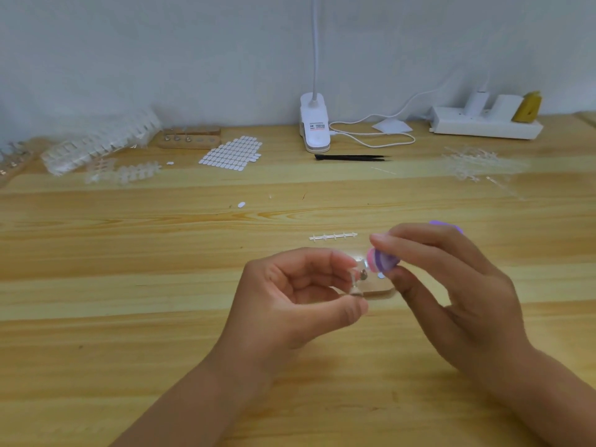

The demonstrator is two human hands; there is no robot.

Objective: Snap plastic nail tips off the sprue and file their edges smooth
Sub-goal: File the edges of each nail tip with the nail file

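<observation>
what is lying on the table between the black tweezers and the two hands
In the head view, one clear sprue strip lies there, just beyond the left hand; otherwise mostly bare wood.

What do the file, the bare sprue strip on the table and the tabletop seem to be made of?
File: layered pink and purple, matte; probably foam-backed grit board. Sprue strip: translucent whitish plastic, faintly glossy. Tabletop: pale wood, grain visible, slight sheen; possibly laminate.

Open tabletop (161,350) nearside — sprue strip (333,236), wooden block (377,290) beyond
</observation>
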